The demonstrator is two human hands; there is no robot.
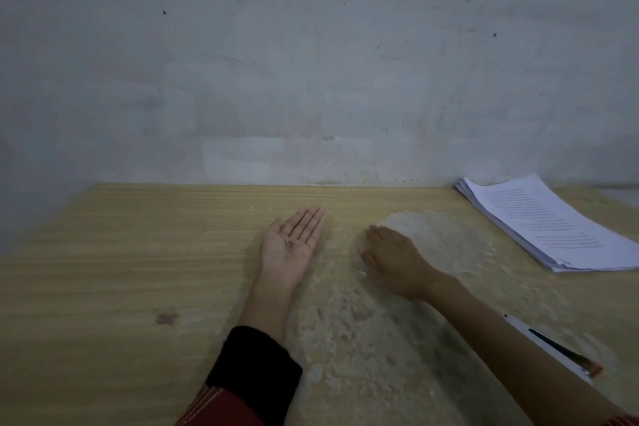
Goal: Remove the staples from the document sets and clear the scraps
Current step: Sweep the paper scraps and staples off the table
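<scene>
Dim and blurry here: the tool [553, 349] at the right edge is half hidden by the forearm. Left hand [290, 245] lies flat open, palm up, a tiny staple [289, 243] on it. Right hand [390, 256] palm-down, fingers loosely curled on the desk [121, 252]. Papers [549, 221] stacked far right.

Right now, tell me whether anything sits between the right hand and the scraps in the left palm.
Nothing visible does. Only bare table lies between the right hand, palm down, and the open left hand holding small dark scraps.
</scene>
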